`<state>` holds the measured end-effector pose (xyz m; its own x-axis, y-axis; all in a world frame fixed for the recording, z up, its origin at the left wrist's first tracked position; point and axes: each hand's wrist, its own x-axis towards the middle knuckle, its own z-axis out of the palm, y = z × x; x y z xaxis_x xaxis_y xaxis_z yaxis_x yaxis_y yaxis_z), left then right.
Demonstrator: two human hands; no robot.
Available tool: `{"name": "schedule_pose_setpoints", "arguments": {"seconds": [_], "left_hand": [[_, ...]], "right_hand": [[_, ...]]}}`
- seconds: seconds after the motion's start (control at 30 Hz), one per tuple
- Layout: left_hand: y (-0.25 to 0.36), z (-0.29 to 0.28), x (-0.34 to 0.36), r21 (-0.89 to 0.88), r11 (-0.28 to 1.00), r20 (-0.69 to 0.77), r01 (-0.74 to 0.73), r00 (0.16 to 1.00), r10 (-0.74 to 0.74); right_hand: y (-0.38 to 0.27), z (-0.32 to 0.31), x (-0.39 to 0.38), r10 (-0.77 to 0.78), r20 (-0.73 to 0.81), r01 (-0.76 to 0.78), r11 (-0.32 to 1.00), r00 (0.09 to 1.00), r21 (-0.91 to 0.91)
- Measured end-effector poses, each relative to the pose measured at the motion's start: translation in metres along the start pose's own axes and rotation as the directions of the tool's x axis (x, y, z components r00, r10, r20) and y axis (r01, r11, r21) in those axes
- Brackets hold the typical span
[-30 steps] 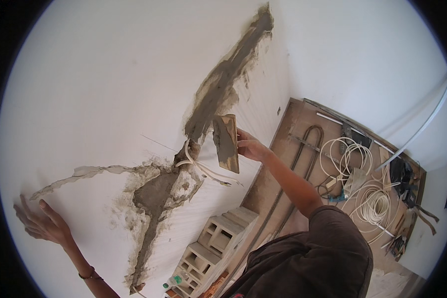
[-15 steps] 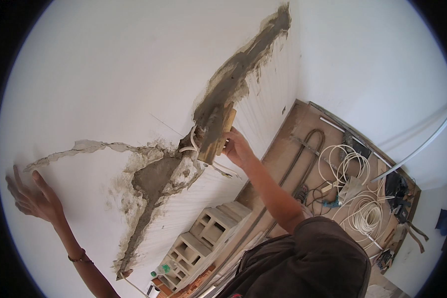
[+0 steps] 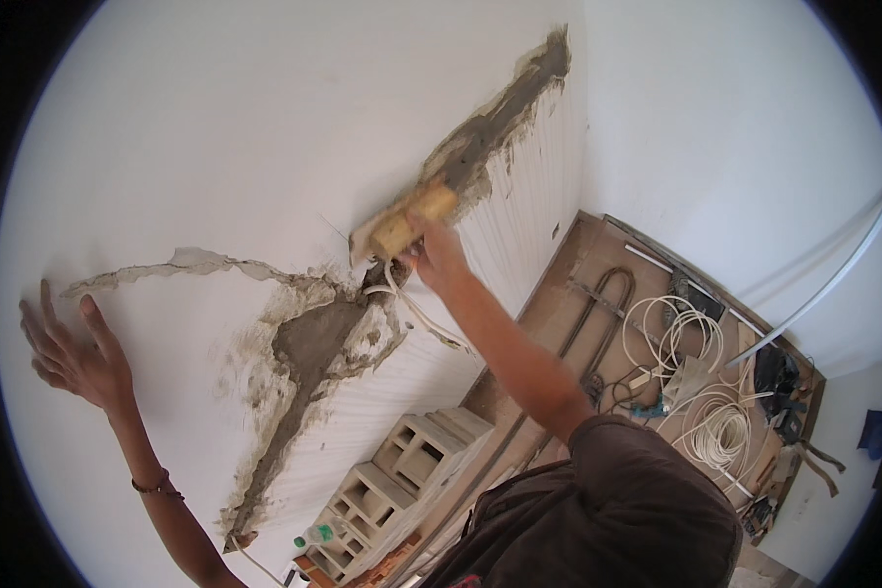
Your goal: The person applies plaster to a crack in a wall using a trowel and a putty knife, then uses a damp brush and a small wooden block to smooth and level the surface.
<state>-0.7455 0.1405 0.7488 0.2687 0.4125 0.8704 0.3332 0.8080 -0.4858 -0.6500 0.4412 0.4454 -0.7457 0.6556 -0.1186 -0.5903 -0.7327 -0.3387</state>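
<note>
Head view: far left, the left hand (image 3: pixel 80 345) rests against the white wall (image 3: pixel 216 147), fingers spread apart. Well to its right, a wooden float (image 3: pixel 412 220) covers part of the grey groove (image 3: pixel 490 132), its long axis slanting up and right along it. Just below, the nearer right hand (image 3: pixel 439 260) is clamped on the wooden float.

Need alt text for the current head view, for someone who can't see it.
A person's right hand holds a wooden float over a grey mortar strip in a white wall. The left hand is spread at the wall, near the end of a ragged groove; below are hollow blocks and coiled cable.
</note>
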Motion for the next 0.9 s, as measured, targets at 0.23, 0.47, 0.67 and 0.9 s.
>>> {"name": "schedule_pose_setpoints", "arguments": {"seconds": [0.23, 0.47, 0.67, 0.9], "left_hand": [[0.001, -0.003, 0.001, -0.032, 0.999, -0.023, 0.013, 1.0, -0.014], [0.002, -0.002, -0.001, -0.035, 0.999, -0.031, 0.023, 0.999, -0.024], [0.0, 0.001, -0.004, -0.018, 1.0, -0.024, -0.001, 1.0, 0.001], [0.002, 0.006, -0.006, -0.01, 1.0, -0.007, -0.001, 1.0, 0.001]], "right_hand": [[-0.12, 0.071, 0.003, -0.256, 0.246, 0.29, 0.95, 0.935, -0.113], [-0.053, -0.043, -0.036, -0.671, 0.255, 0.575, 0.309, 0.696, -0.758], [0.021, -0.059, -0.03, -0.758, 0.31, 0.403, -0.068, 0.573, -0.913], [0.041, -0.056, -0.005, -0.783, 0.364, 0.442, -0.128, 0.504, -0.888]]}}
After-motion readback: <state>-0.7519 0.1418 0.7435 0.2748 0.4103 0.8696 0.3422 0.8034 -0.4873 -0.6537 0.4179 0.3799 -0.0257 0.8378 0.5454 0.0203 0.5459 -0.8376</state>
